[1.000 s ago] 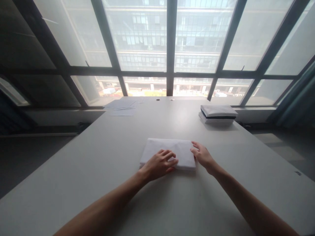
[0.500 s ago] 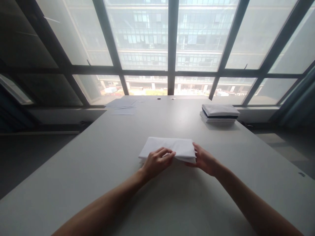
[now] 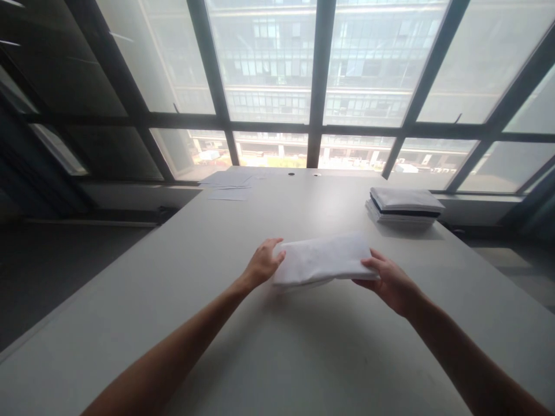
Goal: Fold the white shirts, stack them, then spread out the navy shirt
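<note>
A folded white cloth is lifted a little above the pale table, held between both hands. My left hand grips its left end with the thumb on top. My right hand holds its right end, thumb over the upper face and fingers beneath. A soft shadow of the cloth falls on the table under it.
A stack of folded cloths, white with one dark layer, stands at the back right of the table. Loose paper sheets lie at the far left corner. Large windows with dark frames rise behind the table.
The folded cloth lay flat under my hands; both hands slid to its ends, gripped it and raised it off the table, shifting it slightly right. The view also turned a little.
</note>
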The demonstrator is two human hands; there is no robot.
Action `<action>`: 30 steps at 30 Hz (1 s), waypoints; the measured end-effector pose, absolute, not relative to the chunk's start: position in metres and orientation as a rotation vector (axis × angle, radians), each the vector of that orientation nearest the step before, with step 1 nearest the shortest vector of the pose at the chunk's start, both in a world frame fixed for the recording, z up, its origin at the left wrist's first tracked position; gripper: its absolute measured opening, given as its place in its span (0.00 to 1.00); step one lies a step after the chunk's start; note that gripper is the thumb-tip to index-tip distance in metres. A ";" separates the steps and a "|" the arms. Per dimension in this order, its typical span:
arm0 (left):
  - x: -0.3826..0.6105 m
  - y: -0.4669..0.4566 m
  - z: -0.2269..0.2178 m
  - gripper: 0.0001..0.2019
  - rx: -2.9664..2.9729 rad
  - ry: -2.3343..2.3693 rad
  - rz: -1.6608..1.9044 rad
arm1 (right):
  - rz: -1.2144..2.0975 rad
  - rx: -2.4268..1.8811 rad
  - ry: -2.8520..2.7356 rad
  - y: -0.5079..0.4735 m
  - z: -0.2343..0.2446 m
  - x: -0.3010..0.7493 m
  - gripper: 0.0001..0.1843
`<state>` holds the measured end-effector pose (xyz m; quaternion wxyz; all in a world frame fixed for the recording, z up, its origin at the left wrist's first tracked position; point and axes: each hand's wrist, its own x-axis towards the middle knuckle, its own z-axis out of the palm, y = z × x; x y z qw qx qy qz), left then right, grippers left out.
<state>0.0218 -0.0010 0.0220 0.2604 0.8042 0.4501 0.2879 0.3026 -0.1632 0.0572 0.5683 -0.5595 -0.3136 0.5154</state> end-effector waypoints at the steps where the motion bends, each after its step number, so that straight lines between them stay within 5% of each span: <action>1: 0.022 0.003 0.022 0.23 2.034 1.217 0.780 | 1.213 -1.308 -0.716 -0.164 0.070 0.304 0.25; 4: 0.036 0.000 0.024 0.26 1.614 1.091 0.771 | 1.194 -1.306 -0.686 -0.166 0.108 0.310 0.29; 11: 0.109 -0.032 0.022 0.13 0.858 0.789 0.579 | 1.035 -1.373 -0.788 -0.166 0.167 0.332 0.35; 16: 0.155 -0.063 0.022 0.30 0.661 0.513 0.267 | 0.890 -1.311 -0.858 -0.176 0.186 0.362 0.30; 18: 0.170 -0.074 0.023 0.36 0.582 0.372 0.197 | 0.849 -1.272 -0.882 -0.182 0.187 0.379 0.28; 23: 0.198 -0.082 0.023 0.24 0.568 0.469 0.349 | 0.860 -1.319 -0.807 -0.196 0.165 0.432 0.24; 30: 0.224 -0.063 0.027 0.24 0.828 0.500 0.451 | 0.932 -1.402 -0.636 -0.199 0.113 0.502 0.25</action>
